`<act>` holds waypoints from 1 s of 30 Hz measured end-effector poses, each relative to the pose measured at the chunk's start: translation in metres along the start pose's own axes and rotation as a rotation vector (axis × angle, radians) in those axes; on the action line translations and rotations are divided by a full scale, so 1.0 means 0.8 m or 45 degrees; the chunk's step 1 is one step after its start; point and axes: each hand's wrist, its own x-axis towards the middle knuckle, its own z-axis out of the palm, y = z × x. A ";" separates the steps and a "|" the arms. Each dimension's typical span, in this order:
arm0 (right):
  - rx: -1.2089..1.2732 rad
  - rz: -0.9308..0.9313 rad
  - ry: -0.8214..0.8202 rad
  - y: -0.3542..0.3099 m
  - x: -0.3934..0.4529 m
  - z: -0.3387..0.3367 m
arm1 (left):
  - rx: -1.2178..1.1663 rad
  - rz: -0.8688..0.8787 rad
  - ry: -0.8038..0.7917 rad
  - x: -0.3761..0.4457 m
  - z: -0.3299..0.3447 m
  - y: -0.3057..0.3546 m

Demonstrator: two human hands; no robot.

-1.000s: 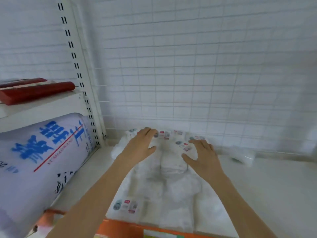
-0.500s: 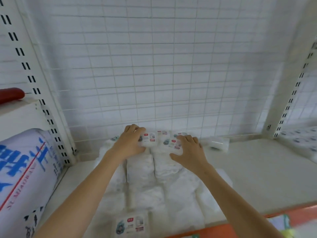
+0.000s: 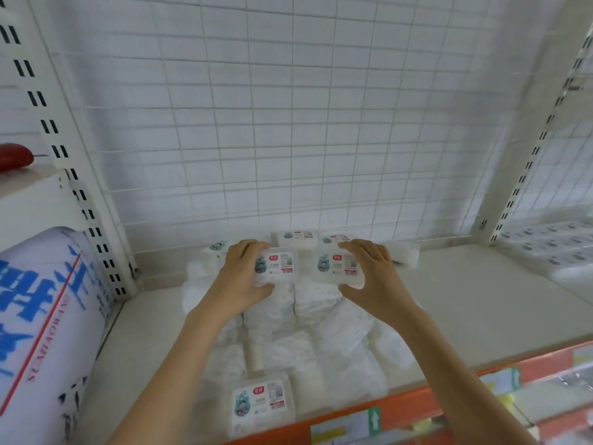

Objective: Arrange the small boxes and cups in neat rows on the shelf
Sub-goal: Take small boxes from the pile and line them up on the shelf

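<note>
Several small white boxes with printed labels lie in rows on the pale shelf (image 3: 481,300). My left hand (image 3: 239,277) grips one labelled box (image 3: 277,266), lifted slightly above the rows. My right hand (image 3: 377,277) grips another labelled box (image 3: 337,266) right beside it. More boxes (image 3: 296,237) stand at the back against the wire grid. One box (image 3: 261,404) lies face up at the shelf's front edge. A clear plastic cup (image 3: 406,252) lies on its side just right of my right hand.
A large white roll pack with blue lettering (image 3: 41,332) fills the left bay behind the slotted upright (image 3: 80,194). A red object (image 3: 14,157) rests on the upper left ledge. The orange price rail (image 3: 417,403) runs along the front. More boxes (image 3: 552,244) fill the right bay.
Both hands have closed on a box each and raised them from the back rows. The view has shifted right and upward, showing more of the shelf's right side.
</note>
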 end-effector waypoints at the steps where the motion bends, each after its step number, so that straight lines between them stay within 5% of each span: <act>1: 0.005 0.005 0.005 0.001 -0.006 -0.004 | -0.024 0.020 0.007 -0.001 0.002 0.004; 16: 0.103 0.385 0.390 0.049 -0.163 -0.111 | -0.271 0.430 -0.157 -0.027 0.048 0.150; 30: -0.017 0.874 0.524 0.125 -0.484 -0.209 | -0.521 0.583 -0.568 -0.122 0.270 0.350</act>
